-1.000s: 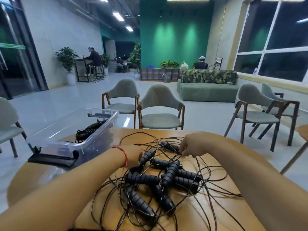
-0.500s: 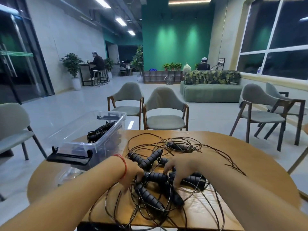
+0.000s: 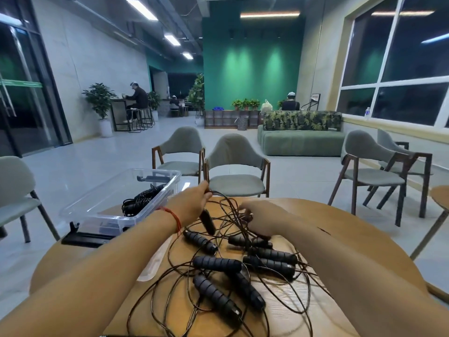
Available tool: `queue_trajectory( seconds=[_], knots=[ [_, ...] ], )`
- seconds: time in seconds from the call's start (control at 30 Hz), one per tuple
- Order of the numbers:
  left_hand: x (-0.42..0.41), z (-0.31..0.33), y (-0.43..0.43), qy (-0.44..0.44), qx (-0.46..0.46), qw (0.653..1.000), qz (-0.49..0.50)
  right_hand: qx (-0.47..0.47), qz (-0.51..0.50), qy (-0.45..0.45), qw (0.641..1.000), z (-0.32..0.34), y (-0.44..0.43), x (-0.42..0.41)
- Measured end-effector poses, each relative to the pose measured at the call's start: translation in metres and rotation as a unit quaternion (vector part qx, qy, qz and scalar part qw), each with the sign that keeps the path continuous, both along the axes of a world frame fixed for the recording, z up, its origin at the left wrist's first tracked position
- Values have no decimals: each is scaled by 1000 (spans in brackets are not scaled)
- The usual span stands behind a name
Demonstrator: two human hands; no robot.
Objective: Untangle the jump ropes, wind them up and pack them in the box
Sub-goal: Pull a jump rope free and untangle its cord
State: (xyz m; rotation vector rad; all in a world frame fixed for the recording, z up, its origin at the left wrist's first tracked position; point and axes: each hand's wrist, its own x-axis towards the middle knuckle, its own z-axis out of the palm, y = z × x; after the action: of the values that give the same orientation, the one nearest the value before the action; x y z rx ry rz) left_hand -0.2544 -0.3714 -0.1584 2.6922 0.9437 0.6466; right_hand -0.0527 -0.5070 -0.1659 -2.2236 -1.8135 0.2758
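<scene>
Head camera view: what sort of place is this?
Most likely a shared lounge or co-working space: a green sofa, upholstered chairs around round wooden tables, and a person working at a high counter with stools.

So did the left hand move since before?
Yes. The left hand moved away from the person, from beside the near end of the box toward its far end, lifting a rope.
</scene>
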Motion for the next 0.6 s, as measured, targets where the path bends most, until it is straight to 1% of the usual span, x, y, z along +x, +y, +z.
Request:
queue_trajectory(
  seconds=[0.07, 0.13, 0.2, 0.23, 0.3, 0.33, 0.4, 0.43, 0.47, 0.53, 0.6],
  knots=[
    [6, 21, 3, -46, -1, 999, -13, 78, -33, 90, 992, 19, 4, 0],
    [12, 44, 5, -79, 27, 996, -16, 153, -54, 177, 971, 41, 9, 0],
    [18, 63, 8, -103, 50, 993, -15, 182, -44, 277, 942, 61, 13, -3],
    [21, 74, 8, -109, 54, 992, -16, 186, -29, 299, 935, 70, 13, -5],
    [25, 90, 9, -113, 53, 992, -27, 172, 7, 278, 945, 81, 13, -8],
    [27, 97, 9, -110, 55, 992, -34, 158, 21, 247, 956, 84, 14, -8],
    [31, 107, 8, -100, 59, 992, -44, 143, 31, 153, 977, 87, 18, -4],
    [31, 110, 8, -98, 58, 992, -48, 146, 29, 116, 982, 87, 22, 0],
    [32, 112, 9, -102, 56, 992, -52, 150, 24, 97, 984, 87, 25, 5],
    [31, 114, 11, -104, 68, 991, -50, 159, 10, 130, 979, 90, 26, 13],
    [28, 114, 13, -65, 119, 990, -30, 180, -3, 158, 971, 96, 24, 23]
  ],
)
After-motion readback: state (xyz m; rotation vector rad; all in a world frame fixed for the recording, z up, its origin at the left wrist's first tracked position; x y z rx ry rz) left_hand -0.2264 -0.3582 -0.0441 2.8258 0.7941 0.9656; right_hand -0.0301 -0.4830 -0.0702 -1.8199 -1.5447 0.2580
